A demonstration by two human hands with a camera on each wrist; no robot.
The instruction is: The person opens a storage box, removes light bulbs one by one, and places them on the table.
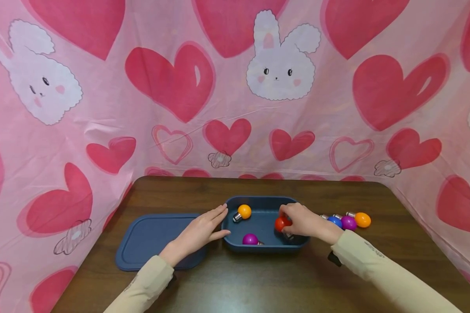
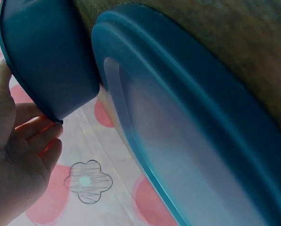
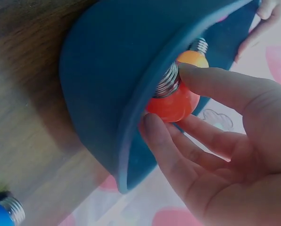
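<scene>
A dark blue rectangular container (image 1: 258, 249) stands on the table. My right hand (image 1: 306, 221) pinches a red light bulb (image 1: 280, 224) between thumb and fingers at the container's right end; the right wrist view shows the bulb's silver screw base (image 3: 168, 84) towards the rim. My left hand (image 1: 201, 229) touches the container's left end with its fingers extended; in the left wrist view the thumb and fingers lie along the rim. Inside the container, an orange bulb (image 1: 244, 211) lies at the back left and a purple bulb (image 1: 250, 239) near the front wall.
The flat blue lid (image 1: 152, 239) lies left of the container, partly under the left forearm. Right of the container, a blue bulb (image 1: 334, 221), a purple bulb (image 1: 349, 223) and an orange bulb (image 1: 363, 220) lie in a row. A patterned pink cloth (image 1: 227, 100) hangs behind the table.
</scene>
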